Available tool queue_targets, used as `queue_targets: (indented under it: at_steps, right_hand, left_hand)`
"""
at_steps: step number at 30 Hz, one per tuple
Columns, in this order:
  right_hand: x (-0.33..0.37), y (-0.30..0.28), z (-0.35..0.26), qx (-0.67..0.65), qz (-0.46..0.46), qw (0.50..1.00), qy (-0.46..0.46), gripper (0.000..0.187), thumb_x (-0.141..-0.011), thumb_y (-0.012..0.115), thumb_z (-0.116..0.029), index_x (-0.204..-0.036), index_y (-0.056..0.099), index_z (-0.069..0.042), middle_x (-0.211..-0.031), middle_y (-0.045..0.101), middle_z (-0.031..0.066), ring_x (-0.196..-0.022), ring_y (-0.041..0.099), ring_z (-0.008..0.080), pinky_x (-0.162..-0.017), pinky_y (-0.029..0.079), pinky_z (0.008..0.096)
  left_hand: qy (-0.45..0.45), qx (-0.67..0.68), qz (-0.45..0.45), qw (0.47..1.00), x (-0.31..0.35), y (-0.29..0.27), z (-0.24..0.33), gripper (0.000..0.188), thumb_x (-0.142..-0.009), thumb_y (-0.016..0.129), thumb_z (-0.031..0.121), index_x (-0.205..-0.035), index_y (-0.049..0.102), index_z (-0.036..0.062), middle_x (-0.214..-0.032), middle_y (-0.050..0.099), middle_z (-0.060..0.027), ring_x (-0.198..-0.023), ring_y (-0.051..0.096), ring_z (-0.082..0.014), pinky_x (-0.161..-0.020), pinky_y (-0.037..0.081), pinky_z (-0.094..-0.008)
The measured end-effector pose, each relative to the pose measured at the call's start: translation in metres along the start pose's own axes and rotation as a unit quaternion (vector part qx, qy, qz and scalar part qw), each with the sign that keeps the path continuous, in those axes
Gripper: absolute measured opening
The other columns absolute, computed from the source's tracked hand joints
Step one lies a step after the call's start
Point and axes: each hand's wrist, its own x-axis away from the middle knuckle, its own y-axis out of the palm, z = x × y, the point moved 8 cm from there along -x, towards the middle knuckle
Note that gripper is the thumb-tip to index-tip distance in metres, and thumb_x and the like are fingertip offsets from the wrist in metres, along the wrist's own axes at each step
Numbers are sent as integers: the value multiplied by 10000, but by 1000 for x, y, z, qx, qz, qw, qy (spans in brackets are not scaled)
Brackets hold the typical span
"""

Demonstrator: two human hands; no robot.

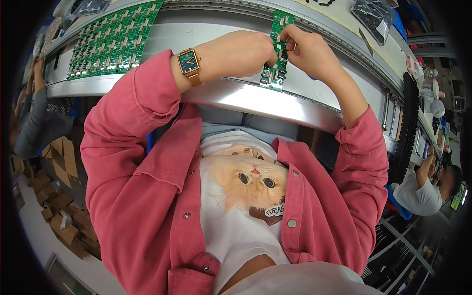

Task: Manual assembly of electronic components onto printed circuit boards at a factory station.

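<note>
A narrow green circuit board (271,82) lies across the metal rails of the bench, with black and pale parts along it. From the left, my left hand (248,53) reaches over its edge, fingers curled and tips against the board. Opposite it, my right hand (310,53) is closed in a pinch over the board's right side, close to a small black part. What either set of fingertips holds is too small or hidden to name. A gold watch (189,62) with a dark green face is on my left wrist.
A wide panel of green circuit boards (114,42) rests on the rails at the left. A metal front rail (275,101) runs before me. Dark plastic bags (373,19) lie at the back right. Cardboard boxes (66,228) are on the floor; co-workers sit at both sides.
</note>
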Motion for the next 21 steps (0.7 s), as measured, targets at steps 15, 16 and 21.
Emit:
queue_targets:
  at_steps: [15,16,21]
  right_hand:
    - [-12,3,-5,6,-34,999,36,137,-664,613,11,-792,595,-34,-651,626,86,-580,583,278,-581,468,360]
    - [-13,3,-5,6,-34,999,36,137,-664,613,11,-792,595,-34,-651,626,86,-580,583,278,-581,468,360]
    - [-15,6,-2,-11,-60,996,58,75,-656,609,13,-724,624,-15,-662,631,89,-561,561,260,-589,471,342]
  left_hand:
    - [2,-21,-4,1000,5,0,-5,180,-769,533,34,-862,685,56,-811,580,-94,-696,573,-290,-676,460,-374]
    - [2,-21,-3,1000,5,0,-6,180,-769,533,34,-862,685,56,-811,580,-94,-696,573,-290,-676,460,-374]
    - [-1,-16,-2,1000,6,-1,-7,188,-769,531,32,-867,690,60,-812,581,-95,-695,572,-290,-676,461,-374]
